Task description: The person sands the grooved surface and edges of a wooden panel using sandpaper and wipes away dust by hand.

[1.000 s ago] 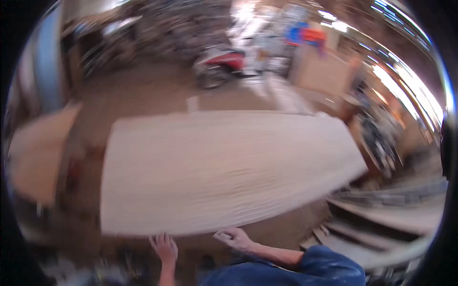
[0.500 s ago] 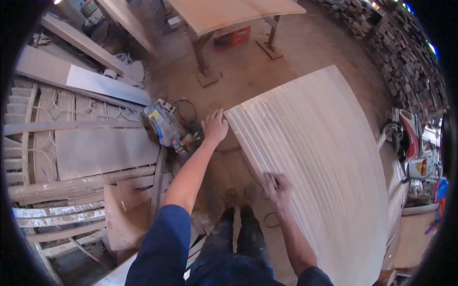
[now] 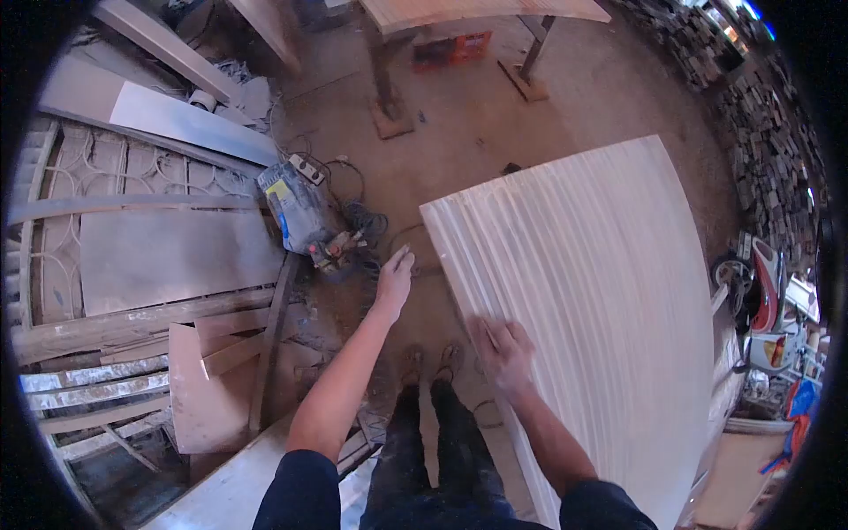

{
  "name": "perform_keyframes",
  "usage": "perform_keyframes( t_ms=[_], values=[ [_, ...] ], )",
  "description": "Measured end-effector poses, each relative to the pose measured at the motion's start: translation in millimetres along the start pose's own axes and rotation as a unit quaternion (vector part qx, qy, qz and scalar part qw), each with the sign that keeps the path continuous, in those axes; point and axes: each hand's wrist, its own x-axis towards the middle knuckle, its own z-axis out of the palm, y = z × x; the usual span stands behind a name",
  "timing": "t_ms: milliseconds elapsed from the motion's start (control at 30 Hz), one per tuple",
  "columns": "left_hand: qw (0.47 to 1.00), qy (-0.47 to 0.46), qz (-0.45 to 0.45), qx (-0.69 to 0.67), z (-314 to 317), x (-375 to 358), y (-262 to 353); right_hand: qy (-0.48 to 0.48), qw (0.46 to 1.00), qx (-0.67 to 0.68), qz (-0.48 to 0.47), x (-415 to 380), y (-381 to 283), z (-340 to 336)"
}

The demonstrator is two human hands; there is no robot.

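A broad, pale wooden panel (image 3: pixel 583 291) with a streaked grain lies on my right, its long edge running towards me. My right hand (image 3: pixel 505 353) is on that near-left edge, fingers curled over a small, flat, brownish piece that is blurred; its kind cannot be made out. Off the panel, a little left of its corner, my left hand (image 3: pixel 394 284) hangs in the air with the fingers drawn together. Whatever may be between those fingertips is too small to name.
A dusty machine with a blue and yellow label (image 3: pixel 296 212) and cables stands on the floor at left. Boards and carved frames (image 3: pixel 177 256) lean beyond it. A second wooden panel (image 3: pixel 477 11) rests on supports ahead; stacked wood (image 3: pixel 760 124) and a motorbike (image 3: pixel 767 296) are at right.
My left hand has come off the panel's corner towards me, and its fingers have closed. My right hand has shifted slightly left along the edge. The view has tilted down.
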Motion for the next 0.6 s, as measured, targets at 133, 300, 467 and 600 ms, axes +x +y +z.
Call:
perform_keyframes(
  t_ms=[133,300,467,600],
  values=[
    [0.995,0.021,0.014,-0.095,3.6,2.1,80.4,-0.005,1.0,-0.005,-0.012,46.9,-2.3,28.5],
    [0.998,0.015,0.061,-0.03,16.0,15.5,132.4,-0.005,1.0,-0.005,0.006,175.7,-2.7,114.5],
    [0.999,0.026,0.021,0.026,28.2,50.6,139.9,0.003,0.999,0.016,0.038,33.7,-1.2,29.7],
    [0.991,0.091,0.031,0.094,46.4,88.3,116.8,0.012,1.0,-0.017,-0.007,32.2,2.1,28.1]
  ],
)
